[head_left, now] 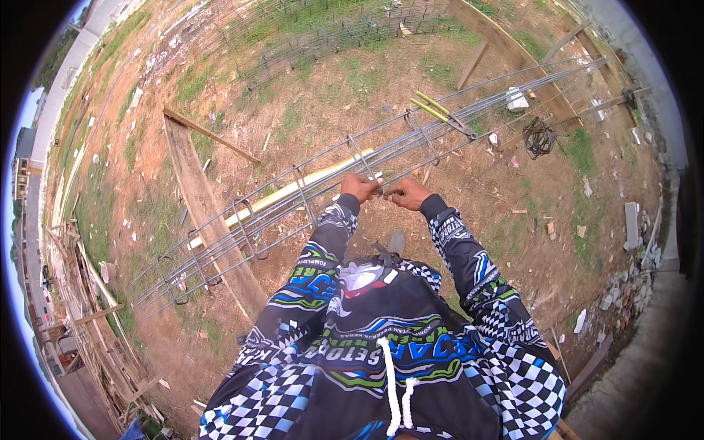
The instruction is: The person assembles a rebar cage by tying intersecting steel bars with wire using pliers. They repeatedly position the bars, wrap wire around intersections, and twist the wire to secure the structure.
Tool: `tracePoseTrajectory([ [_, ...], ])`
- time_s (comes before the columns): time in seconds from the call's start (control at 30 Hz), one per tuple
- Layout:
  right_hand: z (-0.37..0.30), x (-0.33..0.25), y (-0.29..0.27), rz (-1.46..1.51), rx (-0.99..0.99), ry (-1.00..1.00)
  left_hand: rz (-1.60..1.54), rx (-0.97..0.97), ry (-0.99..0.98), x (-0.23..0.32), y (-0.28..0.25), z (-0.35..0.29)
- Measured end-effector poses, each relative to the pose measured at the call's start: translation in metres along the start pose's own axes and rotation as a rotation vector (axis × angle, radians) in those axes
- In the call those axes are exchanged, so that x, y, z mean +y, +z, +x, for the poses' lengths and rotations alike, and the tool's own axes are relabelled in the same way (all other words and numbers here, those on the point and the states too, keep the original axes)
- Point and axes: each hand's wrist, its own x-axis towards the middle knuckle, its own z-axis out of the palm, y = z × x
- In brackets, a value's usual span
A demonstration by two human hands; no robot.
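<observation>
Long steel rebars (320, 196) run diagonally before me, with bent square stirrups (299, 177) spaced along them. At the near bar, my left hand (359, 188) is closed, a small pale thing showing beside its fingertips. Close by on the right, my right hand (408, 194) pinches at the same spot, fingertips almost touching the left ones. What either hand grips is too small to make out. Yellow-handled cutters (442, 112) lie across the bars to the upper right. A pale yellow strip (293, 189) lies lengthwise along the cage.
Wooden plank trestles carry the bars at left (192, 183) and right (524, 66). A coil of dark wire (539, 137) rests near the right one. Wire mesh (308, 44) spreads farther off. Scrap timber (81, 282) is piled at left; rubble (623, 282) lines the right.
</observation>
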Motion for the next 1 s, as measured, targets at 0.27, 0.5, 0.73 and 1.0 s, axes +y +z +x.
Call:
tracePoseTrajectory([
  [0.27, 0.026, -0.009, -0.015, -0.548, 0.349, -0.218, -0.107, -0.066, 0.027, 0.005, -0.008, -0.003],
  [0.5, 0.059, -0.033, -0.012, -0.639, 0.226, 0.347, -0.138, -0.073, 0.060, -0.010, -0.002, 0.001],
  [0.73, 0.072, -0.046, -0.017, -0.853, 0.159, 0.414, -0.203, -0.171, 0.042, -0.013, 0.004, 0.006],
  [1.0, 0.058, -0.027, -0.008, -0.916, 0.328, 0.327, -0.122, -0.113, 0.129, -0.017, 0.009, 0.004],
])
